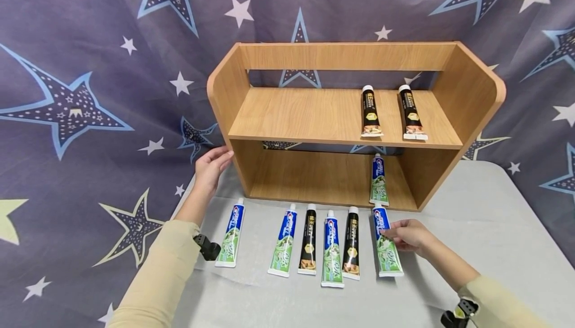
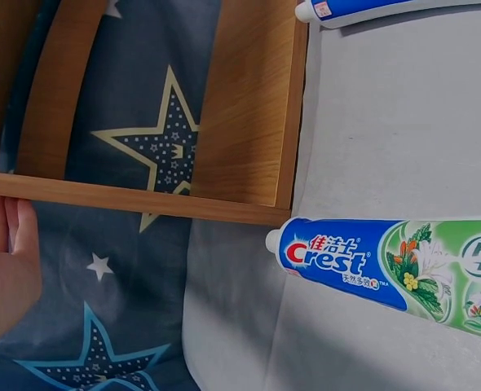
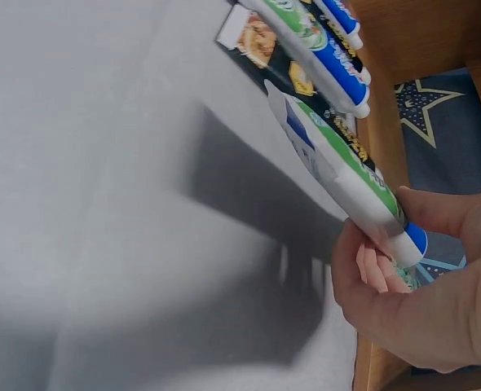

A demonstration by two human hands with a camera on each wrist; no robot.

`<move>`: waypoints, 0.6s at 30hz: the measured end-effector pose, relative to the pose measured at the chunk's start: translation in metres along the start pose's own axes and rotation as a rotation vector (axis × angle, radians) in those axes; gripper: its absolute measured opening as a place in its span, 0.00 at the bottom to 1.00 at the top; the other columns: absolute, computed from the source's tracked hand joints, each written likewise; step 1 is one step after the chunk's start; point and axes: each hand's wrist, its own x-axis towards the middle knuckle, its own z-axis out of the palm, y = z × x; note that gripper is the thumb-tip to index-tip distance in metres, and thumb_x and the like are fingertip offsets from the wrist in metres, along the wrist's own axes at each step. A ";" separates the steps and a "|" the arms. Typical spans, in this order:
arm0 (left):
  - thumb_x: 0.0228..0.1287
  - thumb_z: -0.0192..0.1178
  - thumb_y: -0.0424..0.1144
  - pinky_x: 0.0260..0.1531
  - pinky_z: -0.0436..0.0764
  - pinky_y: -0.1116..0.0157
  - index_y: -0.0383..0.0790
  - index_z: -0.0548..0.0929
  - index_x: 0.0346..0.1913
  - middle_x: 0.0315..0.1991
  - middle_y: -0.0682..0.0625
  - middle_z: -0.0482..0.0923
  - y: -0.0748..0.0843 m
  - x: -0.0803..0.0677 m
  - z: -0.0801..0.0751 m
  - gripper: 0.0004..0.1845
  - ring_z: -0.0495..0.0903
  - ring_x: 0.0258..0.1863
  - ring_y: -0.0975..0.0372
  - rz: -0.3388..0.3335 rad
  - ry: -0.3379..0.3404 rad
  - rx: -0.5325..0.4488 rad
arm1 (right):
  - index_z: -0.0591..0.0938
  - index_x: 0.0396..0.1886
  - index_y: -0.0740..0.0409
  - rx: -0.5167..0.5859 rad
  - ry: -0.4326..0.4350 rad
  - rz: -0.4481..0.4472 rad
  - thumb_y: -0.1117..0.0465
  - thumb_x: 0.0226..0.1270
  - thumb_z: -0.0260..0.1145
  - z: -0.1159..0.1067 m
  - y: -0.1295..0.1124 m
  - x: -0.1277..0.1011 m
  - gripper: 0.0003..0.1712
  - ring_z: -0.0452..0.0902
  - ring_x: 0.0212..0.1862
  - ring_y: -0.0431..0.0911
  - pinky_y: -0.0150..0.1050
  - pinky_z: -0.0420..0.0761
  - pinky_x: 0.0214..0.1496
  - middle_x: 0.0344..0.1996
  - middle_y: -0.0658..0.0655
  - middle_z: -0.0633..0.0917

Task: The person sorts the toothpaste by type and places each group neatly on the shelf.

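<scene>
A wooden two-level shelf (image 1: 341, 118) stands on the grey table (image 1: 485, 228). My left hand (image 1: 212, 167) rests open against the shelf's left side panel (image 2: 126, 198), fingers straight. My right hand (image 1: 406, 234) pinches a blue-green Crest toothpaste tube (image 1: 386, 242) near its cap, at the right end of a row on the table; in the right wrist view the tube (image 3: 346, 171) is held between thumb and fingers (image 3: 371, 269). Two black tubes (image 1: 372, 111) lie on the upper shelf, and one Crest tube (image 1: 379, 180) lies on the lower shelf.
Several more tubes lie in a row before the shelf: Crest tubes (image 1: 231, 235), (image 1: 284, 240), (image 1: 332, 249) and black ones (image 1: 308, 239), (image 1: 351, 243). A star-printed blue cloth (image 1: 90, 93) hangs behind. The table edge falls away at the left.
</scene>
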 end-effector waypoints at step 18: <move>0.58 0.65 0.28 0.41 0.85 0.77 0.49 0.83 0.30 0.28 0.60 0.84 0.000 0.000 0.000 0.09 0.84 0.33 0.72 -0.003 0.012 -0.001 | 0.73 0.51 0.73 0.125 -0.043 -0.014 0.62 0.64 0.64 0.004 -0.030 0.017 0.22 0.71 0.22 0.35 0.28 0.80 0.32 0.20 0.44 0.79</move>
